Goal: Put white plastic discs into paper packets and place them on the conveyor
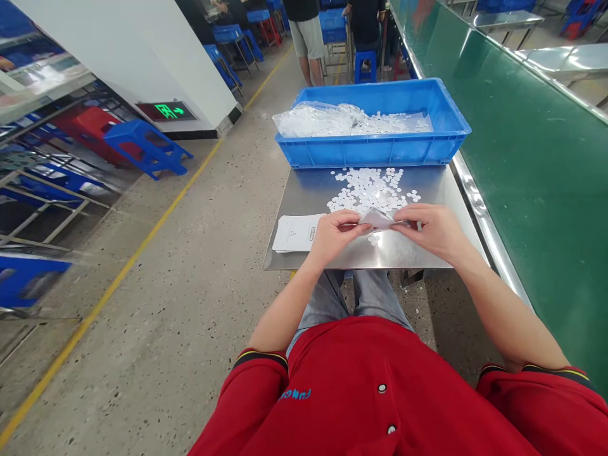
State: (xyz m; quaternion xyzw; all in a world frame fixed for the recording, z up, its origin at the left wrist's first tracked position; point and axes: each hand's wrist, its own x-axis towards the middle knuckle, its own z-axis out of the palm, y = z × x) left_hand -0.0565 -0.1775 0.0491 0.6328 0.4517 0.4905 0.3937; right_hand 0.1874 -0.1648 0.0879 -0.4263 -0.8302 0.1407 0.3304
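Observation:
Between my two hands is a small clear plastic bag point(377, 219), held above the front of the metal table point(304, 193). My left hand point(336, 235) pinches its left side with thumb and fingers. On the right side, my right hand point(430, 229) grips the bag's edge, fingers curled. What lies inside the bag is too small to make out. Just beyond my hands, many small white round discs point(365, 189) are spread loosely over the metal. A stack of white printed cards point(295, 233) rests beside my left hand, near the table's left edge.
A blue plastic bin point(375, 151) stands at the table's back, with plastic bags point(316, 120) and more discs inside. Along the right runs a green conveyor belt point(536, 145). A blue stool point(147, 147) is on the floor at left. Other people point(306, 38) are farther off.

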